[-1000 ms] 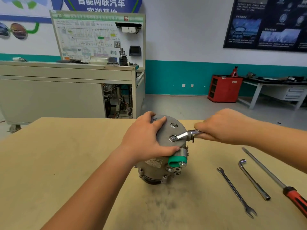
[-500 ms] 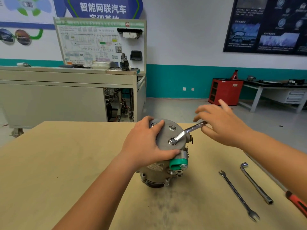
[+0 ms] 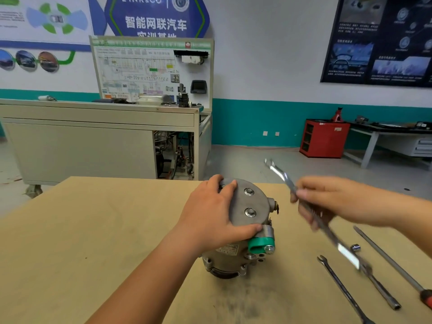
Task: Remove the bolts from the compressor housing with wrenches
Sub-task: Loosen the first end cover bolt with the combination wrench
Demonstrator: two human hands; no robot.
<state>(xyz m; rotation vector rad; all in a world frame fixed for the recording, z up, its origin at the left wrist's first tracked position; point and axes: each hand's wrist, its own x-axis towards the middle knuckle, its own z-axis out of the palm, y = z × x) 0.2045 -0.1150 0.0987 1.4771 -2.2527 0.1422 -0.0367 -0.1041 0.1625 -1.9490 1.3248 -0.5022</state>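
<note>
A grey metal compressor [image 3: 247, 230] with a green plug stands on the wooden table [image 3: 70, 242]. Two bolts [image 3: 249, 191] [image 3: 250, 212] show on its flat end plate. My left hand [image 3: 211, 215] presses flat on the plate's left side, thumb along the lower edge. To the right, my right hand [image 3: 327, 199] grips a silver combination wrench [image 3: 311, 211] by its middle. The wrench is in the air, blurred, clear of the compressor, with its open end pointing up and left.
On the table at the right lie an open-end wrench [image 3: 343, 291], an L-shaped socket wrench [image 3: 378, 286] and a long screwdriver [image 3: 397, 267] with a red handle. Behind the table stand a grey training bench [image 3: 93, 136], a red cabinet [image 3: 323, 137] and a workbench [image 3: 397, 136].
The wrench has come off the lower bolt. My right hand has taken it by the middle and lifted it right, away from the housing. My left hand stays on the plate.
</note>
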